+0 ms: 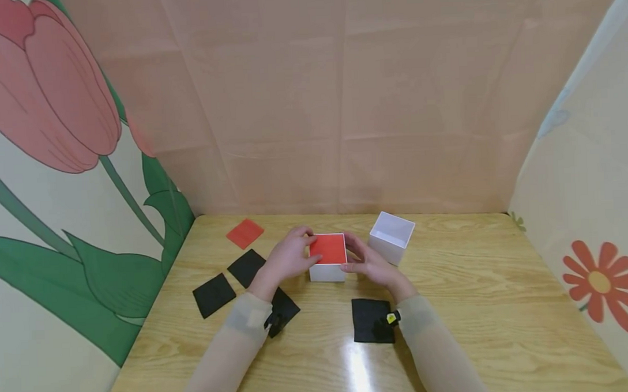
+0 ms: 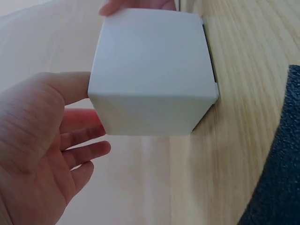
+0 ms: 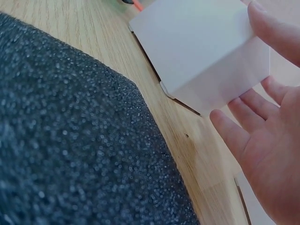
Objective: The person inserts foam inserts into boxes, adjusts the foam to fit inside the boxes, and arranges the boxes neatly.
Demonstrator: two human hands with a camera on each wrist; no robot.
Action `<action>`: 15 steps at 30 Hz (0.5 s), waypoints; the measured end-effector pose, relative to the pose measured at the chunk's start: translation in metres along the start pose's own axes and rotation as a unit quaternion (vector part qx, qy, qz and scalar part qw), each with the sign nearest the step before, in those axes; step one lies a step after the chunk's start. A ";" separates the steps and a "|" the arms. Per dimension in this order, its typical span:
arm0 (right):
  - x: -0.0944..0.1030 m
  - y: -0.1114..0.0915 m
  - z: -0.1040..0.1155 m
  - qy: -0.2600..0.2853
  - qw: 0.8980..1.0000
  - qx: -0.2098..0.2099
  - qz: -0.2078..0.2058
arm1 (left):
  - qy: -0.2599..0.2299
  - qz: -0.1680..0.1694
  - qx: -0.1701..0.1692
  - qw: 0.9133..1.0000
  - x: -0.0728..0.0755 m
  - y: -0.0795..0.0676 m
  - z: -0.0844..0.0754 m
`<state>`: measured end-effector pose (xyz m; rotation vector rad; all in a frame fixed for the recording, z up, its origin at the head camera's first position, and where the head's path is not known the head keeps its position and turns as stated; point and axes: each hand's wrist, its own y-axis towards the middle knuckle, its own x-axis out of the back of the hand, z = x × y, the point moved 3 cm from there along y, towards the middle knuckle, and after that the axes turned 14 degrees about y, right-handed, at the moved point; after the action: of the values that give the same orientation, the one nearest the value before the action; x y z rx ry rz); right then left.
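Between the two hands, a white square box [image 1: 327, 273] stands on the table, its top filled by a flat red square [image 1: 328, 248] within the white rim. My left hand [image 1: 289, 255] is at the box's left side, thumb and a fingertip resting on the red surface. In the left wrist view its other fingers [image 2: 89, 152] are spread loosely beside the box. My right hand [image 1: 368, 260] holds the right side, thumb at the near corner. The right wrist view shows its fingers [image 3: 251, 112] along the side wall.
A second white box [image 1: 390, 236], open at the top, stands just right of the right hand. Several black foam squares [image 1: 214, 296] lie left, partly under the left forearm, and another black square [image 1: 370, 320] lies by the right wrist. A red square [image 1: 245, 233] lies back left.
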<state>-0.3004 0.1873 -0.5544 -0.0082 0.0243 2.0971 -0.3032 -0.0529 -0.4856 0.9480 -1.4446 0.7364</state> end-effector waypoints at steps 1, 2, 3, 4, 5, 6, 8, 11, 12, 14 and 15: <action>0.000 0.000 0.000 0.000 1.000 0.000 0.000 | 0.005 0.001 0.000 1.000 0.000 0.000 0.000; 0.000 0.000 0.000 0.000 1.000 0.001 0.000 | 0.008 0.001 0.000 1.000 0.000 0.001 -0.001; 0.000 0.000 0.000 0.001 1.000 0.001 0.001 | 0.010 0.000 0.001 1.000 0.000 0.001 -0.001; 0.000 0.000 0.000 0.001 1.000 0.001 0.001 | 0.013 0.000 0.002 1.000 0.000 0.001 -0.002; 0.000 0.000 0.000 0.001 1.000 0.002 0.001 | 0.014 -0.001 0.003 1.000 0.001 0.002 -0.003; 0.000 0.000 0.000 0.001 1.000 0.002 0.001 | 0.014 -0.002 0.004 1.000 0.001 0.002 -0.004; 0.000 0.000 0.001 0.002 1.000 0.002 0.001 | 0.011 -0.005 0.003 1.000 0.002 0.002 -0.007; 0.000 -0.001 0.001 0.001 1.000 0.001 0.001 | 0.002 -0.008 -0.005 1.000 0.004 0.003 -0.012; 0.000 -0.001 0.001 0.001 1.000 0.000 0.001 | 0.000 -0.009 -0.010 1.000 0.005 0.004 -0.014; 0.000 -0.001 0.001 0.001 1.000 0.000 0.001 | -0.003 -0.010 -0.021 1.000 0.007 0.005 -0.018; 0.000 -0.001 0.001 0.001 1.000 0.000 0.001 | -0.002 -0.009 -0.026 1.000 0.007 0.006 -0.020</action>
<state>-0.2997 0.1877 -0.5537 -0.0093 0.0252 2.0988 -0.2988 -0.0338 -0.4762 0.9213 -1.4516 0.6801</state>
